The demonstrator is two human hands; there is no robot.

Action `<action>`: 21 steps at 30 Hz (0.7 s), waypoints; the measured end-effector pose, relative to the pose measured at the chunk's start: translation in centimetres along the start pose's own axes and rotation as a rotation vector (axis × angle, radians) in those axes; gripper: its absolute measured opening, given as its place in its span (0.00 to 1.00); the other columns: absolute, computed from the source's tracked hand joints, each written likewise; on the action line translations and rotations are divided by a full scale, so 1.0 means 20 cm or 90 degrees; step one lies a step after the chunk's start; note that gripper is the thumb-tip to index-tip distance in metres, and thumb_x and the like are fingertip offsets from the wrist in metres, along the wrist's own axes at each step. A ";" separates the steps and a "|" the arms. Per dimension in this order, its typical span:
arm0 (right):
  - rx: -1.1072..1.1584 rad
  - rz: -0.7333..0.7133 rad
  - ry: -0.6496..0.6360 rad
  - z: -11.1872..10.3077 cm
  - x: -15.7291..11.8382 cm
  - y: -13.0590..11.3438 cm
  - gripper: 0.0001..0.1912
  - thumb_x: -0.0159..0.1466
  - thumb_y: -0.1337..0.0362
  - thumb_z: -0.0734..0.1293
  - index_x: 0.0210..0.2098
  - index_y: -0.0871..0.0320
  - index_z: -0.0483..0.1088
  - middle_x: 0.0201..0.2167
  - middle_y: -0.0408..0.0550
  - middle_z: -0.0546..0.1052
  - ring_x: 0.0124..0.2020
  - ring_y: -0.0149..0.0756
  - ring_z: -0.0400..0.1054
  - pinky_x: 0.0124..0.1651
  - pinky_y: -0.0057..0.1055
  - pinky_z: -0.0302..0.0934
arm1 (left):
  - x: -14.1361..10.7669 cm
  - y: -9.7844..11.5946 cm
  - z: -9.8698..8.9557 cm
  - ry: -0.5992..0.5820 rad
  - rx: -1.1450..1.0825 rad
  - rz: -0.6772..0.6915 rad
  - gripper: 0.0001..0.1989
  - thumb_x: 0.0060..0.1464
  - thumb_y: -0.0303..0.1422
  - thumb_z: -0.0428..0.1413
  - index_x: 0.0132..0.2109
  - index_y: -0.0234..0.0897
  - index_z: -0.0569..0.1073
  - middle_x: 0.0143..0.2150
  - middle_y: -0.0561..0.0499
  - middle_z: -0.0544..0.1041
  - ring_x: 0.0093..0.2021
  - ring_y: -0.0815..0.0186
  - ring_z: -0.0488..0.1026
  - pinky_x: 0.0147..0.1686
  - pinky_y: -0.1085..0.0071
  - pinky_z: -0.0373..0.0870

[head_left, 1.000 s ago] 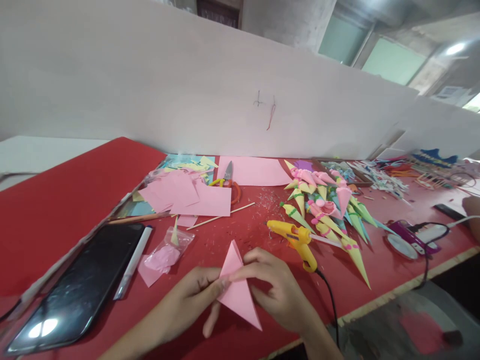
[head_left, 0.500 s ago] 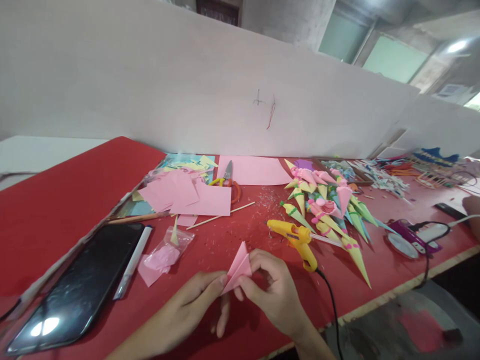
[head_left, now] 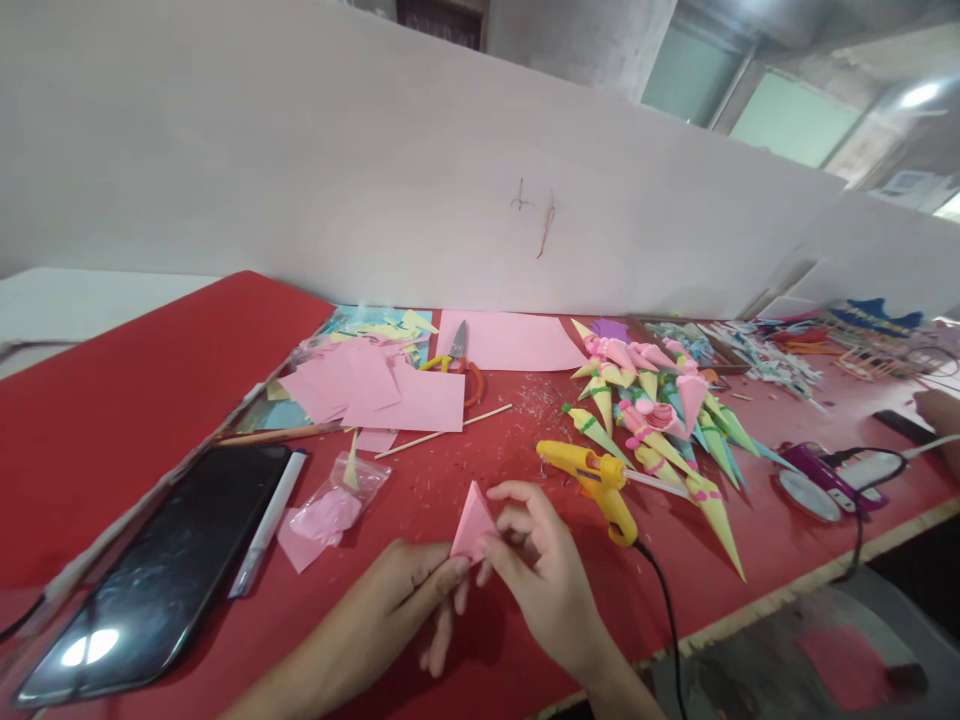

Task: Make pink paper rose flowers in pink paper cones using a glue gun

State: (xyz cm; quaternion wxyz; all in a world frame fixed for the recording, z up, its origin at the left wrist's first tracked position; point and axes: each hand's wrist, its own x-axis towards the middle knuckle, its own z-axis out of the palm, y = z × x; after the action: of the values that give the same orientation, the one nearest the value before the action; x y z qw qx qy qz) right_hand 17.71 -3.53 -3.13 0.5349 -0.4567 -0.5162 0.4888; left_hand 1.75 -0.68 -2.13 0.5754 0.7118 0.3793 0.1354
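Pinch grip, both hands – thumbs closed onto a folded pink paper triangle point(head_left: 472, 530), fingers partly hidden behind it. Left hand point(head_left: 409, 592) held the near edge; right hand point(head_left: 546, 575) pressed the lower right edge. Paper sat between both, touching each; long axis ran near to far, apex far. Right fingers were curled, index raised beside the apex – yellow glue gun point(head_left: 598, 485) lay farther right.
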 end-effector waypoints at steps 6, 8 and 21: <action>-0.013 0.031 0.014 0.04 0.00 0.01 0.05 0.64 0.63 0.59 0.38 0.58 0.61 0.18 0.37 0.68 0.17 0.25 0.63 0.22 0.21 0.58 | 0.02 -0.02 0.01 0.156 0.109 0.069 0.20 0.61 0.43 0.39 0.26 0.38 0.64 0.20 0.56 0.70 0.21 0.70 0.67 0.24 0.77 0.60; -0.016 0.044 0.027 0.06 -0.01 0.02 0.05 0.64 0.63 0.59 0.37 0.58 0.60 0.17 0.36 0.68 0.16 0.25 0.61 0.20 0.21 0.56 | 0.03 -0.03 0.01 0.202 0.141 0.072 0.19 0.60 0.42 0.40 0.25 0.39 0.62 0.19 0.57 0.67 0.20 0.70 0.65 0.22 0.76 0.58; -0.100 0.012 -0.013 0.00 0.00 -0.04 0.06 0.56 0.68 0.65 0.23 0.58 0.65 0.21 0.40 0.71 0.25 0.29 0.65 0.31 0.25 0.59 | 0.03 -0.03 0.00 0.122 0.240 0.051 0.17 0.57 0.40 0.44 0.22 0.38 0.60 0.18 0.59 0.61 0.20 0.71 0.59 0.21 0.77 0.51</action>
State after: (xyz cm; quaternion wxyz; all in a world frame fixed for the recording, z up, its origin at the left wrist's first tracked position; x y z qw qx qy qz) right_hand 17.66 -3.59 -2.39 0.4877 -0.4971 -0.5539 0.4563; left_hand 1.94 -0.19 -2.75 0.3879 0.8050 0.4223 0.1520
